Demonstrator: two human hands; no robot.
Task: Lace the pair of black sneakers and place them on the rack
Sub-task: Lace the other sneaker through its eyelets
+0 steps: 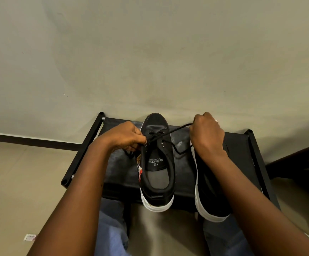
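While sneaker (156, 163) sits mid-rack (242, 150) for steadiness, my left hand (124, 136) pinches lace (168, 133) end at eyelet; right hand (206, 133) grips other end, keeping tension.

Black sneaker (156, 163) with white sole, grey insole printed with white lettering, and a red, white and tan patch on its side. Second black sneaker (208, 191), to the right of the first, also white-soled. Black lace (170, 131) crossing silver eyelets. Black rack (87, 150) beneath the first sneaker, with silver joints on its frame. Beige wall (150, 52) beyond it; dark skirting strip (31, 140); faded blue jeans (113, 230) below.
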